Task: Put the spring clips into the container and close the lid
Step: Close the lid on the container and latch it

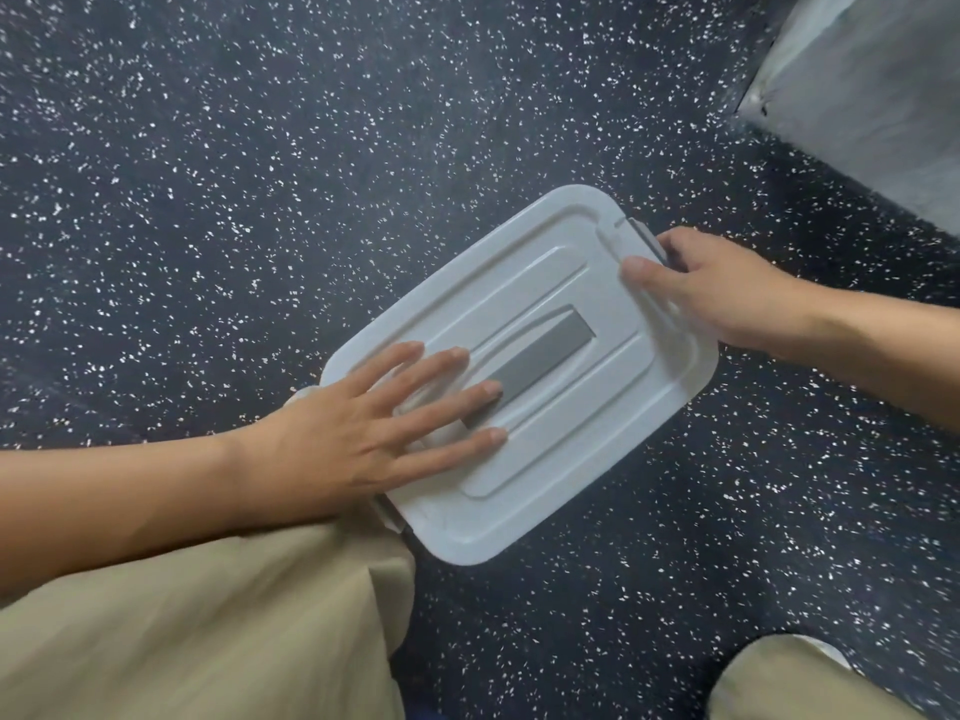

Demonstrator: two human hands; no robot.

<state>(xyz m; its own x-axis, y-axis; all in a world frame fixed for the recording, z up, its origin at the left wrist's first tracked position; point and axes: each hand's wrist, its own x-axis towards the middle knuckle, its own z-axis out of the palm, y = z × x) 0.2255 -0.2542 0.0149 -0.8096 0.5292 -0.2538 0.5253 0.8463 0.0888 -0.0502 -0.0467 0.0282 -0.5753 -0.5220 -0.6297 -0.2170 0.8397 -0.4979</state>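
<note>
A pale grey-white plastic container sits on the speckled floor with its lid (561,283) lying flat on top, turned diagonally. A darker grey handle (545,350) runs along the lid's middle. My left hand (374,433) lies flat on the lid's near-left part, fingers spread over the end of the handle. My right hand (722,288) grips the far-right end, thumb on the lid and fingers curled over the grey latch (647,233). A second grey latch (389,517) shows at the near-left end beside my leg. No spring clips are visible; the inside is hidden.
The dark floor (260,200) with white flecks surrounds the container. My legs in beige trousers (208,615) fill the lower left, with a knee (795,683) at the lower right. A grey concrete block or wall base (872,96) stands at the upper right.
</note>
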